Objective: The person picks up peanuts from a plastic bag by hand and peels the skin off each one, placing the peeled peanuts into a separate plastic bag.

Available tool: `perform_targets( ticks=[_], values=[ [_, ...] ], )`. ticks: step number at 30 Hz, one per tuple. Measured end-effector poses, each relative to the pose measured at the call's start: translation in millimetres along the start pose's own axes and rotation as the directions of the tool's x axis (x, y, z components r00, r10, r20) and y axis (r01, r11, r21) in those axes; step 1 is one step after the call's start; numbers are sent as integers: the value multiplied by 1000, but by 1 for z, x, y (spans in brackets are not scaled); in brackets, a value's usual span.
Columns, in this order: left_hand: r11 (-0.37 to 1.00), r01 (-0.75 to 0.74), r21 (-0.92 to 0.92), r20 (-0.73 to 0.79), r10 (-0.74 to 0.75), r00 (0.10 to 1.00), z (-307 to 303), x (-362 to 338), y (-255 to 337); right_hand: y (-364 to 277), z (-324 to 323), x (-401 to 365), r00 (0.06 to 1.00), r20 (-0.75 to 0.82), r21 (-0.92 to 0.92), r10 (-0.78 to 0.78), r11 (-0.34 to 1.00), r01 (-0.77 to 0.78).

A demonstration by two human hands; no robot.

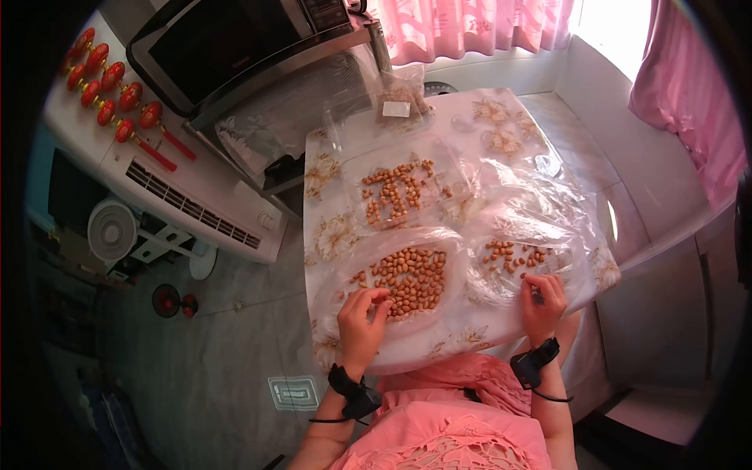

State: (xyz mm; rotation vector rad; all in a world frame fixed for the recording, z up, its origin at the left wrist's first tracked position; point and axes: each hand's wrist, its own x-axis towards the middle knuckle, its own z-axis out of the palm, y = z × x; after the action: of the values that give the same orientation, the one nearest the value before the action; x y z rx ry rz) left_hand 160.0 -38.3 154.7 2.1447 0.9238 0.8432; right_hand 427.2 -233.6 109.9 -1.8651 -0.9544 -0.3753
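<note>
Pink clothing (446, 427), nuts (411, 282), illegible white label (396, 110)

Golden-brown flowers are patterning the white worktop (497, 117). Counting from its middle, nuts (415, 282) at four, seven and ten o'clock are showing reddish brown, while clear plastic (548, 211) at three is flashing silvery white. The curtain (470, 31) at twelve is displaying pink with mottled motifs. Lanterns (113, 75) at ten are standing out red with gold; the floor (235, 345) at eight is running streaky grey. Clothing (454, 427) at six is showing coral pink with lacy openwork, and black wristbands (356, 394) are darkening five and seven.
</note>
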Motion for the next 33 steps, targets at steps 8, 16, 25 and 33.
perform_targets(
  ticks=[8, 16, 25, 33],
  values=[
    [993, 114, 25, 56, -115, 992, 3, 2, -12, -1, -1, 0, 1000, 7, 3, 18, 1000, -18],
    [998, 58, 35, -51, -56, 997, -2, 3, -17, -2, -2, 1, 1000, 8, 1, 9, 1000, -9],
    [987, -53, 149, 28, 50, 998, 1, 5, -19, 0, -1, 1, 1000, 9, -1, 10, 1000, -10],
    [982, -103, 157, 1, 104, 995, 1, 7, -10, -2, -2, 2, 1000, 10, -16, 14, 1000, -14]
  ],
)
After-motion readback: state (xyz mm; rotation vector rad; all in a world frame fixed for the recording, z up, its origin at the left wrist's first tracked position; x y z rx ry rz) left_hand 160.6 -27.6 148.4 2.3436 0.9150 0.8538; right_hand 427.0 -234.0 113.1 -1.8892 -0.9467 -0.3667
